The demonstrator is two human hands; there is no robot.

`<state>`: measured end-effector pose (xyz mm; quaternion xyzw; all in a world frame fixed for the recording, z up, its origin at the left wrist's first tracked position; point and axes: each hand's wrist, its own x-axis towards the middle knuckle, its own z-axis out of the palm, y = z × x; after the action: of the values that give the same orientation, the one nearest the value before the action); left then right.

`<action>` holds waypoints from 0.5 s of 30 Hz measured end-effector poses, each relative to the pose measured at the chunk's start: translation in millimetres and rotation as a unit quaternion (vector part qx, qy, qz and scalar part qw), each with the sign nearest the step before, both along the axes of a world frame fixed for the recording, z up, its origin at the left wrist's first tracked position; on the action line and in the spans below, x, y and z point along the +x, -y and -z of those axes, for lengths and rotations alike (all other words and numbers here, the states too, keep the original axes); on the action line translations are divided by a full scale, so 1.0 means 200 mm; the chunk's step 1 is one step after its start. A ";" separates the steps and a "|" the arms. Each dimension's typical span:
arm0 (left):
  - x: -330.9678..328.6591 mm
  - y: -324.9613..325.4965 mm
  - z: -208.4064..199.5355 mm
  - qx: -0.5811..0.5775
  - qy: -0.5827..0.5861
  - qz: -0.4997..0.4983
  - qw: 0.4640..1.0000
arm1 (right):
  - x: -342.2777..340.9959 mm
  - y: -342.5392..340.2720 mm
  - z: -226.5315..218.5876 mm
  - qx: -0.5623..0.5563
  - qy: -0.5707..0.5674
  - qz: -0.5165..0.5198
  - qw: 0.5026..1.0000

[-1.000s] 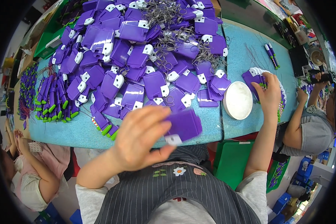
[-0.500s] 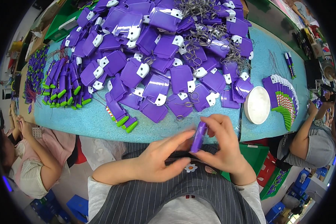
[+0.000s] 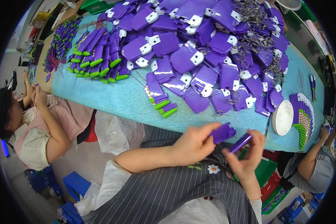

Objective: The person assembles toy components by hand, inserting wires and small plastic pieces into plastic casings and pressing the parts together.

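Note:
My left hand [image 3: 196, 145] is closed, pinching a purple plastic shell piece [image 3: 223, 133] with a notched edge, above the table's front edge. Close beside it, my right hand [image 3: 248, 158] grips a second purple plastic piece [image 3: 240, 143] edge-on between thumb and fingers. The two pieces are a small gap apart. In front of my hands lies a big heap of purple plastic shells [image 3: 188, 58] with white corners, each corner with a dark hole. Several green-tipped purple pieces [image 3: 158, 95] lie at the heap's near left.
Thin metal wire parts [image 3: 250, 22] are piled on the heap's right side. A white bowl [image 3: 282, 118] stands right, beside a fan of green-tipped purple pieces [image 3: 301, 119]. Bundled green-tipped pieces [image 3: 97, 61] lie left. Co-workers sit left [image 3: 44, 127] and right [image 3: 310, 164].
The scene has shifted right and turned in view. My left hand, previously open beside one purple piece in my right hand, now holds a purple piece; two separate pieces show.

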<state>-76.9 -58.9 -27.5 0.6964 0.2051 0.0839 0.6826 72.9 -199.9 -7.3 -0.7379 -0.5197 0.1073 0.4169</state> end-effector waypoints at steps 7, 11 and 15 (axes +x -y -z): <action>-0.39 -0.27 -0.14 -0.193 0.146 -0.314 0.918 | -0.07 -0.35 -0.08 -0.016 0.123 -0.177 0.976; -0.44 -0.27 -0.17 -0.143 0.166 -0.403 0.889 | -0.33 -0.77 -0.03 -0.062 0.131 -0.216 0.966; -0.49 -0.24 -0.15 -0.166 0.159 -0.385 0.894 | -0.34 -0.82 0.00 -0.060 0.160 -0.236 0.957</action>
<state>-175.0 -11.4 2.6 0.4169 0.3570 0.4139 0.7263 4.0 -36.3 -6.9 -0.6254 -0.7317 0.1141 0.2461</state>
